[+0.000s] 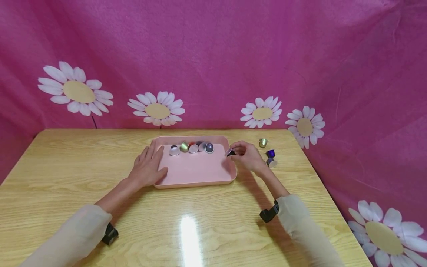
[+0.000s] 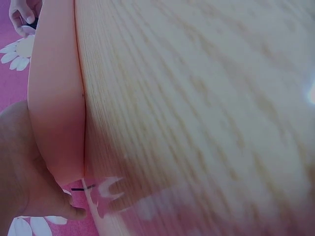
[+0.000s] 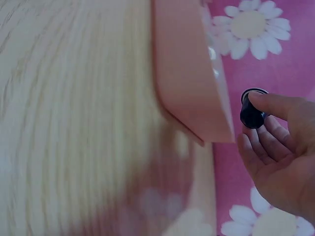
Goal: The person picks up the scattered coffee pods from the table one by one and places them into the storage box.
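A pink tray (image 1: 191, 170) lies on the table, with several coffee capsules (image 1: 193, 148) in a row along its far side. My left hand (image 1: 146, 167) rests on the tray's left edge, fingers straight and spread; the left wrist view shows that hand (image 2: 24, 172) against the tray's wall (image 2: 59, 98). Over the tray's right edge, my right hand (image 1: 248, 155) pinches a black coffee capsule (image 1: 230, 152) between thumb and fingers. The right wrist view shows the black capsule (image 3: 253, 112) tilted, its rim upward, beside the tray wall (image 3: 192, 73).
To the right of the tray lie a gold capsule (image 1: 263, 142), a blue capsule (image 1: 270, 153) and a dark capsule with a pale lid (image 1: 271, 162). A magenta cloth with daisies (image 1: 213, 66) hangs behind the wooden table (image 1: 100, 159). Light glares off the table front.
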Tool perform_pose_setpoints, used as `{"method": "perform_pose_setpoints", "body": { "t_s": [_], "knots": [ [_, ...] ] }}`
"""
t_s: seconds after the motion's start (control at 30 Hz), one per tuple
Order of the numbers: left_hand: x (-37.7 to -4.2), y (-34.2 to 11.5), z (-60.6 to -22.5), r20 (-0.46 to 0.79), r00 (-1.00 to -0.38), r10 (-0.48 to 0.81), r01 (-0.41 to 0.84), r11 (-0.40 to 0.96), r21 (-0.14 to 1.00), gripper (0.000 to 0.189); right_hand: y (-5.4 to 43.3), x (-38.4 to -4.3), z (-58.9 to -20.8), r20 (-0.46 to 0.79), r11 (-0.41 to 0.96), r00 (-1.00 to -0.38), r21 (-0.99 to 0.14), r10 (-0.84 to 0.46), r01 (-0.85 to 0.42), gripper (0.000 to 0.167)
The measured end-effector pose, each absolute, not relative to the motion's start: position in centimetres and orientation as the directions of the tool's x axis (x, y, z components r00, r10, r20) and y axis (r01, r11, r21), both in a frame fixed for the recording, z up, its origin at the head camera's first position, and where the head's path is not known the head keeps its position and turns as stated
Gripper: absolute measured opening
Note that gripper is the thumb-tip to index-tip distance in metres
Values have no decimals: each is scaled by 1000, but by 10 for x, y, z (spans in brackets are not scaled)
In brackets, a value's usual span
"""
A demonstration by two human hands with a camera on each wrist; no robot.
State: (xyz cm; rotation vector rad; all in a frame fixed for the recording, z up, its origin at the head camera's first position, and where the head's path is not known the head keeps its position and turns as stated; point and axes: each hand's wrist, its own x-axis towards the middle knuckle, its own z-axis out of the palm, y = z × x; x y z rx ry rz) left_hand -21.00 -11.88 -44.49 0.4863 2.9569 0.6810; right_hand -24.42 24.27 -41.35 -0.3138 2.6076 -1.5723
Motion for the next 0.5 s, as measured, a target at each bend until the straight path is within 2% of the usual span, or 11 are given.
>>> {"method": "perform_pose_setpoints", "body": {
  "t_s": [0.3, 0.5],
  "knots": [
    [-211, -119, -446, -5, -949, 315, 280, 849, 449, 77, 225, -252, -417, 37, 500, -985, -858, -167, -117, 35],
    [-211, -121, -446, 0, -950, 314, 281, 850, 446, 77, 214, -255, -419, 87, 545, -980, -821, -179, -172, 31]
  ]
}}
